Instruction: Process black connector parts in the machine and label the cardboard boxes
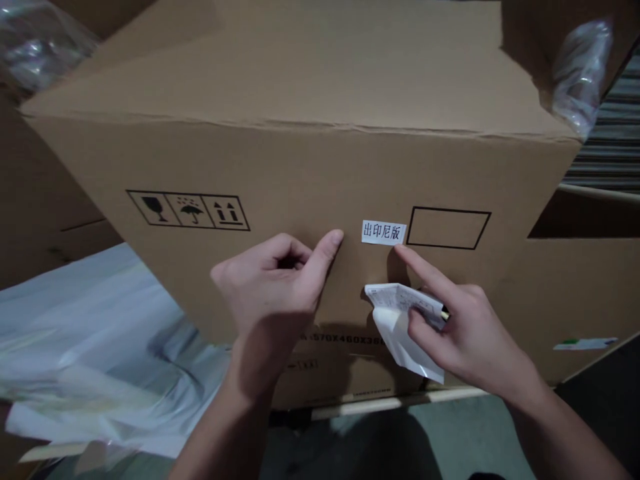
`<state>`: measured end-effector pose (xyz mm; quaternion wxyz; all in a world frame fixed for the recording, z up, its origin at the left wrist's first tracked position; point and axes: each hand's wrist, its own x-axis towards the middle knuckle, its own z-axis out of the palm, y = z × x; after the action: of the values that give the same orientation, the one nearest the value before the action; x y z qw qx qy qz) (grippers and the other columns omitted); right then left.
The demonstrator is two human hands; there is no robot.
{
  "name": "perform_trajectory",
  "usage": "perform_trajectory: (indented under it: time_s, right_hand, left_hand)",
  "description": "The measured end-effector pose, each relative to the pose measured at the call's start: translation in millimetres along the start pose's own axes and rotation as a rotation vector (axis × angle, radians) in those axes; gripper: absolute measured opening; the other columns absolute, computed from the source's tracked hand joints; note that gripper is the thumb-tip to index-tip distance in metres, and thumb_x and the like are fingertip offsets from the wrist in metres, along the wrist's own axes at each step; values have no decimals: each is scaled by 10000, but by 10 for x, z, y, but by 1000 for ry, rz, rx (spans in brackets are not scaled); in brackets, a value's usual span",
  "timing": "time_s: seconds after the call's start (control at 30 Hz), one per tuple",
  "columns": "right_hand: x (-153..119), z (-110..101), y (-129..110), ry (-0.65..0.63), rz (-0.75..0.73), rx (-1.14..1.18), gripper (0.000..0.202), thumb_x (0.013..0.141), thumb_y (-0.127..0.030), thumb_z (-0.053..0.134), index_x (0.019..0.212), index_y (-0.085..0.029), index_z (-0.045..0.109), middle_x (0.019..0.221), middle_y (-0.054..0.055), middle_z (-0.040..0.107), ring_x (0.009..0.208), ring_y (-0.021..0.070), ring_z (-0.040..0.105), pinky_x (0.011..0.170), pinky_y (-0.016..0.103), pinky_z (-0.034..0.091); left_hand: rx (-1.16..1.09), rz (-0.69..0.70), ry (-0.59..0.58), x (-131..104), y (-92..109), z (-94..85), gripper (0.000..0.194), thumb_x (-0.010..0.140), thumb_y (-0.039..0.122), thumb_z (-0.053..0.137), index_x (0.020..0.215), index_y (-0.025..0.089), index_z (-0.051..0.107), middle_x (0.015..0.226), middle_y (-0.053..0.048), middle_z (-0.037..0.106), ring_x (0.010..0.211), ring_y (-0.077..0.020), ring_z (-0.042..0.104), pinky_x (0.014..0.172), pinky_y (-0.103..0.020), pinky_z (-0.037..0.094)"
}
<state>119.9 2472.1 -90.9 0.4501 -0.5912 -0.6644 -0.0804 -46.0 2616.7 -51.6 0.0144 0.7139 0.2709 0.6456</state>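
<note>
A white label (383,232) with black printed characters is on the front of a large cardboard box (310,177), left of a printed blank rectangle. The index fingertip of my right hand (457,320) touches the label's lower right corner. Its thumb and other fingers grip folded white paper (405,333), which has print on its upper part. A small dark item with a yellowish end (445,313) shows beside these fingers; its kind is unclear. My left hand (277,287) is closed close to the box face, left of the label, thumb extended. Anything inside it is hidden.
Clear plastic wrap (583,77) hangs at the upper right corner, with more plastic (40,43) at the upper left. White sheeting (110,333) lies at the left. Handling symbols (188,211) are printed on the box. Below is the grey-green floor (360,443).
</note>
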Motion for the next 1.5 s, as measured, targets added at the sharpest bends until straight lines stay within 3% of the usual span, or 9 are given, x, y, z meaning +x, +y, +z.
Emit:
perform_trajectory:
  time_s: [0.27, 0.47, 0.63, 0.8, 0.97, 1.1, 1.2, 1.3, 1.5]
  right_hand:
    - [211, 355, -248, -140, -47, -99, 896, 819, -102, 532, 1660, -248, 259, 653, -42, 672, 484, 125, 534, 519, 237, 457]
    - [91, 400, -245, 9, 8, -111, 843, 908, -189, 519, 1675, -196, 169, 734, 11, 723, 465, 133, 517, 457, 247, 444]
    - [3, 507, -314, -140, 35, -114, 860, 886, -167, 536, 1671, -173, 184, 674, -10, 696, 449, 132, 518, 420, 228, 420]
    - [48, 557, -355, 58, 150, -120, 888, 902, -166, 511, 1684, -248, 100, 793, -12, 713, 485, 116, 558, 443, 216, 468]
    - [38, 704, -508, -165, 166, 10, 793, 885, -202, 560, 1628, -331, 314, 871, -16, 724, 506, 104, 573, 433, 208, 475]
    - [-105, 1009, -579, -74, 221, 102, 699, 952, -321, 570, 1609, -316, 332, 918, 18, 723, 593, 141, 642, 475, 235, 504]
    - [-236, 1214, -565, 2, 242, 113, 655, 985, -390, 570, 1595, -304, 349, 994, 49, 720, 702, 179, 690, 549, 278, 563]
    - [-336, 1314, -536, 38, 235, 184, 609, 961, -384, 626, 1532, -291, 437, 1162, 83, 702, 858, 219, 715, 640, 327, 617]
    - [-337, 1285, -469, 6, 259, 415, 515, 896, -365, 722, 1364, -235, 550, 1184, 75, 693, 928, 193, 705, 705, 289, 610]
  left_hand:
    - [-135, -82, 22, 18, 183, -125, 386, 875, 443, 745, 566, 230, 653, 470, 43, 504, 457, -102, 443, 432, -286, 312]
    - [-178, -219, 14, -280, -195, -357, 338, 836, 387, 776, 562, 246, 639, 500, 27, 532, 473, -116, 442, 434, -291, 311]
    - [-340, -204, -124, -500, -378, -341, 322, 866, 348, 736, 574, 246, 645, 536, 18, 578, 511, -130, 495, 483, -302, 369]
    - [-482, -256, -212, -735, -546, -417, 297, 851, 296, 757, 578, 235, 655, 539, 26, 584, 484, -115, 491, 446, -275, 348]
    - [-590, -450, -229, -1040, -894, -543, 211, 844, 367, 794, 697, 230, 729, 626, 2, 673, 547, -132, 578, 477, -243, 445]
    - [-1042, -582, -562, -1205, -1039, -618, 534, 783, 614, 803, 1170, 249, 749, 944, -97, 780, 799, -252, 743, 630, -337, 626]
    - [-1179, -666, -750, -1293, -997, -684, 576, 795, 524, 833, 1281, 248, 694, 972, -123, 778, 831, -296, 764, 669, -398, 658]
    - [-1156, -707, -729, -1362, -906, -748, 604, 790, 403, 861, 1333, 259, 639, 990, -114, 775, 826, -297, 765, 660, -400, 664]
    - [-1099, -655, -695, -1282, -957, -738, 706, 747, 521, 857, 1346, 222, 632, 982, -136, 760, 882, -316, 755, 664, -377, 645]
